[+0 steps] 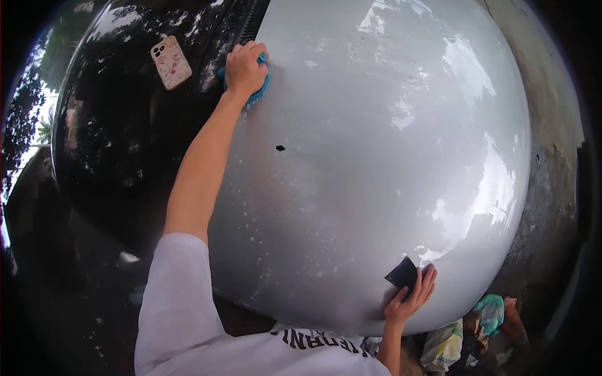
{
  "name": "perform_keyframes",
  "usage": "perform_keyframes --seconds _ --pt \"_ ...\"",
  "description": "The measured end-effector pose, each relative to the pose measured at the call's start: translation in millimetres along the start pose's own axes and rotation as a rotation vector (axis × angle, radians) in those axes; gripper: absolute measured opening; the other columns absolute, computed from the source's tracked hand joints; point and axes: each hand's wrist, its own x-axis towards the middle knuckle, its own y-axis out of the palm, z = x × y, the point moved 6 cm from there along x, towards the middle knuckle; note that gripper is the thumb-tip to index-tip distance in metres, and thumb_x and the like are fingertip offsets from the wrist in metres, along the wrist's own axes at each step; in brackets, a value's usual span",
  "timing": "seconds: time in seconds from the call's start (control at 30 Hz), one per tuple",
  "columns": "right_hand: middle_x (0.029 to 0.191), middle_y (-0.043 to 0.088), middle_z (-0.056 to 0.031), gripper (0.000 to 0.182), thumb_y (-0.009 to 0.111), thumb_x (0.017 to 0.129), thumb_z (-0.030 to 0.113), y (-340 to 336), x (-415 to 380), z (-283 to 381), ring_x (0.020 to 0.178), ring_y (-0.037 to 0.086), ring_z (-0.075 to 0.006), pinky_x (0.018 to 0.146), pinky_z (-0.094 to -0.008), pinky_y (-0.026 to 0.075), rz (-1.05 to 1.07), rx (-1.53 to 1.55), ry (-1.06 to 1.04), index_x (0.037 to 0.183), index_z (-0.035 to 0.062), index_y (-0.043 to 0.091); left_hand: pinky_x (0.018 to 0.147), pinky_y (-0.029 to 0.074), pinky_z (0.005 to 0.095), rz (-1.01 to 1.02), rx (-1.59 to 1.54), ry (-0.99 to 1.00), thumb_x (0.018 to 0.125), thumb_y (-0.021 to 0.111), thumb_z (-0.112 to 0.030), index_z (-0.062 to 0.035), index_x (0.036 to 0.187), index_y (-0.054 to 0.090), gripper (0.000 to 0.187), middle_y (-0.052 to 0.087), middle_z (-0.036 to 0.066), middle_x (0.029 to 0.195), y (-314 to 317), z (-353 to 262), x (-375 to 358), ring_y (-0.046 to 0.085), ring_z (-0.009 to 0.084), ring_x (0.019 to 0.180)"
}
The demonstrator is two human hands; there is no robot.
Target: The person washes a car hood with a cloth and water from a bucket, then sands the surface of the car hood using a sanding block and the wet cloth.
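Observation:
My left hand (246,67) is closed round a blue cloth (258,94) and presses it on the upper left edge of a silver car panel (351,163), beside the dark windshield. Near the panel's lower right edge, my right hand (411,299) holds a dark sheet (402,273) against the surface, its fingers over the sheet's right side. Water drops and streaks mark the panel's lower left part. A small dark hole (280,148) shows in the panel below the cloth.
A phone in a patterned case (170,62) lies on the dark glass (119,125) at the upper left. Plastic bags (443,346) and other litter are on the ground at the lower right. A grey wall or floor (545,144) runs along the right side.

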Motion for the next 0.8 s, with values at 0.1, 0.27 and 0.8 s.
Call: perform_keyframes --seconds 0.1,0.27,0.8 --pt "0.153 0.041 -0.0202 0.045 0.036 0.101 0.026 2.0 -1.1 -3.3 0.144 0.033 -0.0392 0.116 -0.0525 0.019 0.029 -0.027 0.006 0.139 0.0043 0.050 0.085 0.046 0.0445 -0.054 0.080 -0.043 0.073 0.068 -0.010 -0.0192 0.089 0.066 0.018 0.063 0.000 0.094 39.3 -3.5 67.6 0.059 0.0298 0.095" --pt "0.153 0.041 -0.0203 0.045 0.037 0.101 0.026 -0.3 2.0 2.7 0.144 0.034 -0.0392 0.116 -0.0524 0.019 0.023 -0.023 0.008 0.138 0.0044 0.051 0.092 0.044 0.0420 -0.066 -0.526 0.159 0.072 0.066 -0.009 -0.0183 0.096 0.065 0.026 0.063 0.003 0.101 58.6 -209.3 76.2 0.057 0.0297 0.102" --pt "0.152 0.041 -0.0196 0.043 0.041 0.100 0.025 0.6 1.6 5.0 0.144 0.034 -0.0389 0.117 -0.0518 0.019 0.022 -0.062 0.053 0.136 0.0033 0.050 0.108 0.038 0.0435 -0.204 0.020 -0.545 0.093 0.062 -0.045 0.0042 0.146 0.035 0.077 0.050 0.019 0.140 63.3 39.3 90.2 0.046 0.0336 0.130"
